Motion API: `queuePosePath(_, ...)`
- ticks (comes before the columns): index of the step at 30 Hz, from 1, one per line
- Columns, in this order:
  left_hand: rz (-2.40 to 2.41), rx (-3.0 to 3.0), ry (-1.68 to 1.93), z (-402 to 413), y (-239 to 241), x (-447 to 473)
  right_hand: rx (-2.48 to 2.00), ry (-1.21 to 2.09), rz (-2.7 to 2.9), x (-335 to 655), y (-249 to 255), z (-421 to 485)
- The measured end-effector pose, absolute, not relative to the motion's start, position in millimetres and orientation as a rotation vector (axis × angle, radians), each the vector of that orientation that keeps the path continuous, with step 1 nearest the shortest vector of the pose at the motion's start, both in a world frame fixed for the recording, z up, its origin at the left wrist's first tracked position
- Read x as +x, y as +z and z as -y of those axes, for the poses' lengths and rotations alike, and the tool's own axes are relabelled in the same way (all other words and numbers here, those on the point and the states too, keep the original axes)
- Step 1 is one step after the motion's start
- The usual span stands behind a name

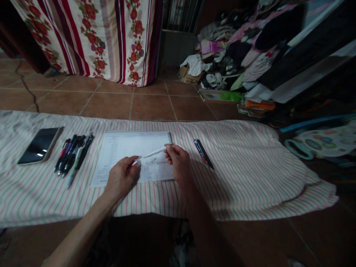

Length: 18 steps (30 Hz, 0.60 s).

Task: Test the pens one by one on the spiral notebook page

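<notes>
Both my hands hold a white pen (pixel 154 152) over a spiral notebook (pixel 122 148) lying on a striped cloth (pixel 250 174). My left hand (pixel 122 178) pinches the pen's near end, maybe its cap. My right hand (pixel 179 163) grips the far end. The pen lies roughly level above the page, which carries faint print and small marks.
Several pens (pixel 72 154) lie in a row left of the notebook, with a dark phone (pixel 39 145) further left. Two pens (pixel 203 153) lie to the right. Beyond the cloth are brown floor tiles, a floral curtain (pixel 94 37) and a heap of clothes (pixel 239 48).
</notes>
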<state>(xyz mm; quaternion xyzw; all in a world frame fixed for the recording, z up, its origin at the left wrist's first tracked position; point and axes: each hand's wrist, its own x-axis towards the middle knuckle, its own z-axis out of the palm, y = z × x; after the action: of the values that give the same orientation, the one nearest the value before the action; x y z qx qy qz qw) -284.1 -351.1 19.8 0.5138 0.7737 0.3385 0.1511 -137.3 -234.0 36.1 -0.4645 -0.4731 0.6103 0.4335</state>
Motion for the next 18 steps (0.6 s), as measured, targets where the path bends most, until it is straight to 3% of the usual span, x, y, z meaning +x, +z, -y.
queuePosePath(18, -2.319, 1.615, 0.802, 354, 24, -291, -1.131, 1.657, 1.180, -159, 28, 246)
